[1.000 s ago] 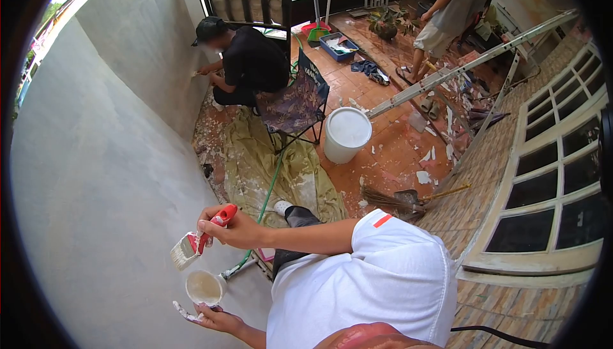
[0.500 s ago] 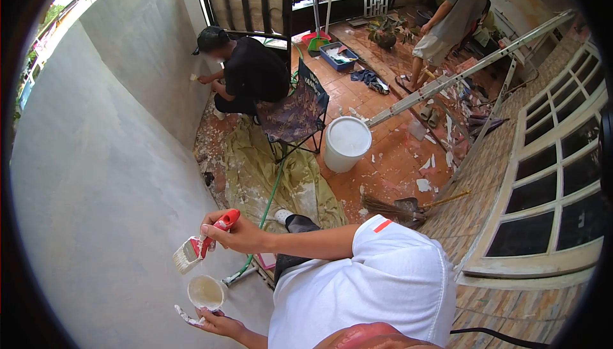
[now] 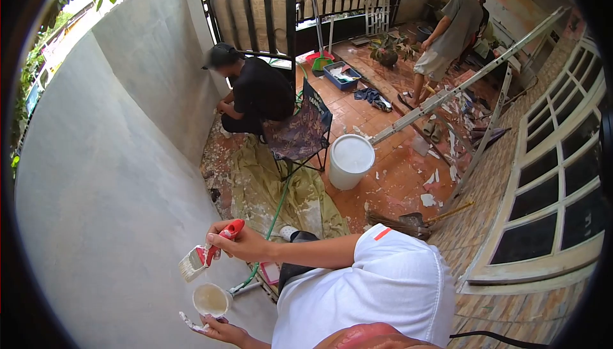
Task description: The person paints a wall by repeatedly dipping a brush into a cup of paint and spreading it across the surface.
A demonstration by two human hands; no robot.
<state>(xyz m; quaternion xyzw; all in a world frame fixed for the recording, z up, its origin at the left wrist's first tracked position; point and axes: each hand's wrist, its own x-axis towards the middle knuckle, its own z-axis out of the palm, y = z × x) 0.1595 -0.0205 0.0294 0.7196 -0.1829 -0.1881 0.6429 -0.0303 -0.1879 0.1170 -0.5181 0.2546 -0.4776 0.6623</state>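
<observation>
My right hand (image 3: 239, 242) is closed around the red handle of a paintbrush (image 3: 199, 261). Pale bristles hang down to the left, smeared with white paint, in front of the grey wall (image 3: 108, 221). Just below, my left hand (image 3: 220, 331) grips a small round tub (image 3: 211, 300) with whitish liquid in it. A white-smeared strip or fingertip shows beside that hand; I cannot make out which. The brush is above the tub and apart from it.
A person in black (image 3: 258, 90) squats by the wall near a folding chair (image 3: 297, 125). A white bucket (image 3: 352, 157) stands beside a leaning ladder (image 3: 440, 97). A green hose (image 3: 281, 202) crosses a tarp (image 3: 255, 180). Another person (image 3: 450, 30) stands among debris.
The view has tilted up a little, so the surroundings sit lower in it. The squatting person's hand has lowered from the wall. Both my hands keep their holds.
</observation>
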